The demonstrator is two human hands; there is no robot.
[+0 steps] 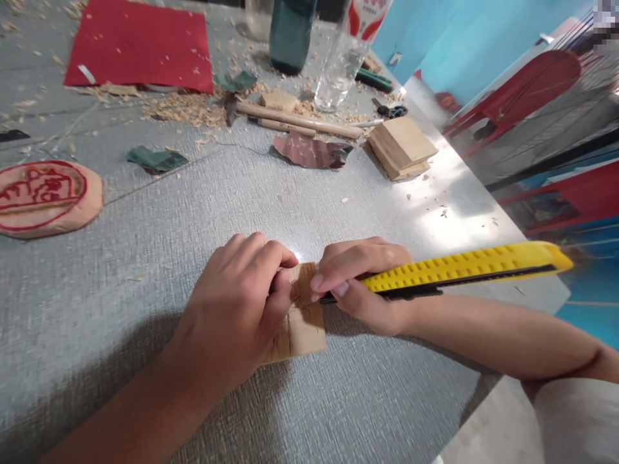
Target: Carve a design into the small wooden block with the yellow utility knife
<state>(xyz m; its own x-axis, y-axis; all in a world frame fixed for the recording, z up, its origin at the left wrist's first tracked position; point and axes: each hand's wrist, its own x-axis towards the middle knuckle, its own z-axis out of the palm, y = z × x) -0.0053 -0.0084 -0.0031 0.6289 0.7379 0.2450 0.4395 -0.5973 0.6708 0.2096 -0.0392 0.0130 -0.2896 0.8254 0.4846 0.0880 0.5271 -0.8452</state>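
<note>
A small square wooden block (307,332) with dark lines on its top lies on the grey table in front of me. My left hand (236,290) grips its left side, fingers curled over the far edge and thumb on top. In my right hand (365,280) is a yellow utility knife (464,267), held like a pen between thumb and fingers. Its front end points down at the right part of the block. The blade tip is mostly hidden by my fingers, so I cannot tell how deep it touches.
Beyond the hands lie a hammer (300,119), crumpled brown sandpaper (312,151), stacked wooden blocks (403,145) and wood shavings (188,109). A clear bottle (338,71) and dark bottle (291,35) stand at the back. Left are a carved wooden disc (89,196) and red sheet (140,45).
</note>
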